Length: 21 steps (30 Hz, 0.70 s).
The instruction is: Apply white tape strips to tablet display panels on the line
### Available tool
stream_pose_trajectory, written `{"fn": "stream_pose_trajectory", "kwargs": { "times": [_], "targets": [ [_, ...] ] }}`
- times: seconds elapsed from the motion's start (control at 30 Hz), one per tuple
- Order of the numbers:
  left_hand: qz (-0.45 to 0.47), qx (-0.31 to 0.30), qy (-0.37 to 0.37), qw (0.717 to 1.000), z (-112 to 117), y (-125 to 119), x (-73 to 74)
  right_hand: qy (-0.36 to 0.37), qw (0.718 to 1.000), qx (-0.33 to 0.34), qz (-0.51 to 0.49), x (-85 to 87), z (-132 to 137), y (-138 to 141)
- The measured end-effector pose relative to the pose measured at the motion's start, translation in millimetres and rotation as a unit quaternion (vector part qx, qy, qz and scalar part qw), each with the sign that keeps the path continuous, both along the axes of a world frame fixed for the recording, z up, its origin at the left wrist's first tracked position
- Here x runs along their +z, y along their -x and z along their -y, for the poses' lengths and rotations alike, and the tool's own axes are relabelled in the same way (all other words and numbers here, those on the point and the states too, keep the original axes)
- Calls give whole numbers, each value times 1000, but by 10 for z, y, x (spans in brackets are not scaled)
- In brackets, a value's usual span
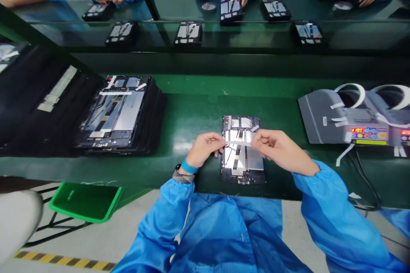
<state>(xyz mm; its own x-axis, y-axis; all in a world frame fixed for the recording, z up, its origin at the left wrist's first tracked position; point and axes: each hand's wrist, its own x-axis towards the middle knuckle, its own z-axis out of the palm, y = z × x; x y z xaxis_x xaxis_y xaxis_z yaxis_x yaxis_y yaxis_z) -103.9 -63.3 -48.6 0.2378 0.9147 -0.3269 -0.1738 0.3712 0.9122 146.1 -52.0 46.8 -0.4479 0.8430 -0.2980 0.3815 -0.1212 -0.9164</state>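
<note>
An opened tablet (pixel 242 166) with bare metal plates and circuit parts lies face down on the green bench in front of me. Both hands hover over its upper half. My left hand (pixel 205 148) pinches the left end of a pale strip of tape (pixel 238 143). My right hand (pixel 278 148) pinches the right end. The strip is stretched level between them, just above the tablet. Blue sleeves cover both my arms, and a watch and blue band sit on my left wrist.
A stack of opened tablets (pixel 117 113) stands at the left, beside black trays (pixel 35 98). A grey tape dispenser (pixel 355 117) with cut strips sits at the right. More tablets (pixel 188 33) ride a far belt, where other people in blue work. A green bin (pixel 85 200) hangs below.
</note>
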Motion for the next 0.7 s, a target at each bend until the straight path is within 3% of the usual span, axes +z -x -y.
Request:
{"fn": "stream_pose_trajectory", "kwargs": {
  "times": [0.2,0.5,0.7],
  "targets": [
    [-81,-2,8,997,-162,52,-1,24,1000,-7,0,-222,-155,-22],
    [-211,14,6,977,-446,-34,-115,23,996,-65,63,-801,-359,-79],
    [-268,13,18,963,-484,-83,-105,4,989,-79,121,-878,-479,-46]
  ]
}}
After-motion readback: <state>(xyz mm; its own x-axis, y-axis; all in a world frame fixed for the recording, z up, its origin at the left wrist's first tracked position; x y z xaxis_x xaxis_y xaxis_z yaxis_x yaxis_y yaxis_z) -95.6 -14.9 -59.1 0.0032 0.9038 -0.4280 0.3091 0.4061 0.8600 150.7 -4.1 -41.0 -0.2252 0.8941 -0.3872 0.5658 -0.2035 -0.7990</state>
